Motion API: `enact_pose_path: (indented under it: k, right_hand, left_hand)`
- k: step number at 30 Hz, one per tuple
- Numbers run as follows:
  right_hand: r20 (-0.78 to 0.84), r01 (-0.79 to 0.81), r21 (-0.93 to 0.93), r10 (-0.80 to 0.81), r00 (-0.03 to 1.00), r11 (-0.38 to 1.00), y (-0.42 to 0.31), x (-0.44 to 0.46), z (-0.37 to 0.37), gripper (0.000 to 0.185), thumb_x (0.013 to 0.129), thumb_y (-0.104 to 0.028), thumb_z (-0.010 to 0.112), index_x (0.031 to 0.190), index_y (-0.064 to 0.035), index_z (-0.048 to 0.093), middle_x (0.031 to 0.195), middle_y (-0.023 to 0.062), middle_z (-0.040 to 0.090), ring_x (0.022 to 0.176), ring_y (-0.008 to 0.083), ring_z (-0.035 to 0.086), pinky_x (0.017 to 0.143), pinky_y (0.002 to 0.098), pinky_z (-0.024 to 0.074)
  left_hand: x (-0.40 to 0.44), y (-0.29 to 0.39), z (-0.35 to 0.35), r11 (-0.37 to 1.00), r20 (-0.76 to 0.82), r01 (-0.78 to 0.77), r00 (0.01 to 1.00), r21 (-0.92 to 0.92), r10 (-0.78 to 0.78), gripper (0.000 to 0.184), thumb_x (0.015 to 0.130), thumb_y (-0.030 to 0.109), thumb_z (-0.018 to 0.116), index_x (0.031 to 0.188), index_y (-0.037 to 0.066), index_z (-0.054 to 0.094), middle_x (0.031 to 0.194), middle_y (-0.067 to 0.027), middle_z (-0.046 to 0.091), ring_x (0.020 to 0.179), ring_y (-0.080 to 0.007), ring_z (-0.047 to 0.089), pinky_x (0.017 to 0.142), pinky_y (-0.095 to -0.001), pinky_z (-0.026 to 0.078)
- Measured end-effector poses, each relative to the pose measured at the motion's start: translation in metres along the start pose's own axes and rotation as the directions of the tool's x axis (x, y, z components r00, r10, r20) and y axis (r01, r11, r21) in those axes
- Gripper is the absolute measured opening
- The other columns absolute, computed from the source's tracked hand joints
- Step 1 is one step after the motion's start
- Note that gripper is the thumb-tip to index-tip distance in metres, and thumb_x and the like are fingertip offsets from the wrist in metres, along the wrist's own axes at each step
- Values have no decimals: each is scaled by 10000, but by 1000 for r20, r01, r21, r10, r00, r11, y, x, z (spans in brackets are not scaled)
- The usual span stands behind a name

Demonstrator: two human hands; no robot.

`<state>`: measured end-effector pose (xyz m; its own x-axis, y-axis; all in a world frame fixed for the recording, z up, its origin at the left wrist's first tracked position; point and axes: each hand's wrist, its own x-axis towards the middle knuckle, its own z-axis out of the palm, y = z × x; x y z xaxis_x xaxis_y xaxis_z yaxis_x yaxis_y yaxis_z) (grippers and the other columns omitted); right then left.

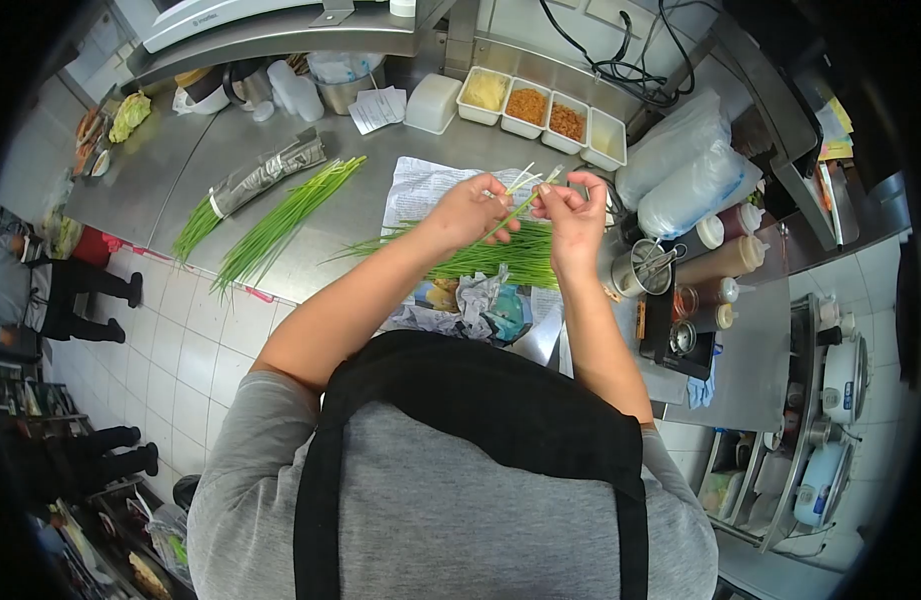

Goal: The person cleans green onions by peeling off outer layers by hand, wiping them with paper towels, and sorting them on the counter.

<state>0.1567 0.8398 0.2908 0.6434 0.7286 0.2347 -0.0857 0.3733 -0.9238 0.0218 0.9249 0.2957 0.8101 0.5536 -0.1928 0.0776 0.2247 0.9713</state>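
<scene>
In the head view my left hand (473, 212) is closed around a few thin chives (522, 182), their white ends sticking out past the fingers. My right hand (573, 218) pinches a stalk close to those pale tips, with the other fingers curled. Beneath both hands a spread pile of green chives (496, 252) lies on newspaper (418, 183). Crumpled printed paper (481, 305) sits at the near side of the pile. To the left rest a loose bunch of chives (291, 218) and another bunch wrapped in newspaper (271, 172).
White tubs of shredded and chopped food (527, 105) line the back of the steel counter (191, 150). Plastic bags (686, 180), sauce bottles (726, 258) and a metal container with utensils (643, 268) crowd the right. Two other people (56, 290) stand on the floor at far left.
</scene>
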Motion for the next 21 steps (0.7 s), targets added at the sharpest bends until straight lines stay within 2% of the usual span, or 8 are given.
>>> enact_pose_path:
  k: [3, 6, 9, 12, 15, 17, 19, 21]
  right_hand:
    - [72, 195, -295, -181, 981, 935, 6, 2, -6, 78, 794, -28, 624, 872, -27, 611, 802, 69, 633, 682, 135, 588, 602, 248, 473]
    - [290, 519, -656, -452, 843, 548, -10, -2, -10, 111, 760, -4, 630, 861, -52, 634, 794, 74, 631, 683, 207, 595, 623, 265, 467]
    - [389, 634, -700, -570, 724, 328, -11, 4, -11, 118, 722, -24, 652, 825, -82, 643, 787, 69, 607, 718, 254, 566, 655, 297, 454]
    - [500, 665, -733, -550, 669, 142, -17, 9, -13, 116, 719, -64, 662, 829, -92, 637, 798, 58, 585, 750, 250, 535, 676, 329, 438]
    - [484, 628, -763, -508, 712, 152, -10, 10, -6, 116, 729, -93, 655, 842, -97, 629, 804, 69, 559, 749, 247, 511, 682, 343, 420]
    - [332, 530, -715, -447, 831, 455, 20, 20, -13, 112, 776, -89, 611, 888, -80, 614, 847, 70, 577, 768, 224, 535, 702, 325, 437]
    - [158, 315, -614, -279, 947, 724, 44, 34, -28, 145, 797, -80, 587, 941, -75, 605, 886, 65, 592, 789, 207, 546, 724, 316, 445]
    - [214, 278, -680, -180, 960, 678, 38, 30, -41, 448, 822, -93, 565, 1256, -98, 456, 1094, 94, 589, 884, 215, 563, 789, 306, 449]
  left_hand:
    - [-4, 7, 6, 996, -53, 82, 995, 23, -81, 121, 918, 201, 479, 908, 81, 485, 703, -32, 547, 575, -104, 506, 518, -229, 404]
    - [-3, 9, -1, 996, -29, 57, 998, 63, -55, 120, 922, 203, 470, 896, 87, 488, 640, 3, 471, 522, -89, 437, 481, -227, 368]
    - [-6, 15, -3, 987, 8, 94, 995, 127, -96, 140, 927, 208, 458, 900, 85, 517, 642, 9, 470, 516, -84, 415, 477, -221, 354]
    - [-9, 14, -14, 978, 109, 46, 992, 204, -69, 177, 921, 213, 465, 879, 75, 567, 621, 21, 448, 519, -64, 405, 472, -212, 343]
    - [-11, 11, -26, 759, 83, -193, 980, 621, 182, 177, 858, 188, 491, 854, 57, 609, 709, -108, 592, 604, -232, 563, 587, -332, 455]
    - [-14, 7, -39, 613, 31, -205, 959, 763, 282, 191, 867, 211, 488, 862, 60, 605, 711, -127, 595, 637, -267, 573, 610, -358, 457]
    - [-16, 6, -57, 492, -59, -115, 944, 863, 324, 198, 866, 225, 487, 875, 65, 603, 759, -154, 603, 707, -315, 577, 657, -395, 454]
    - [-22, 9, -92, 405, -197, 56, 929, 912, 314, 201, 857, 232, 489, 894, 70, 602, 851, -187, 615, 814, -375, 576, 727, -445, 447]
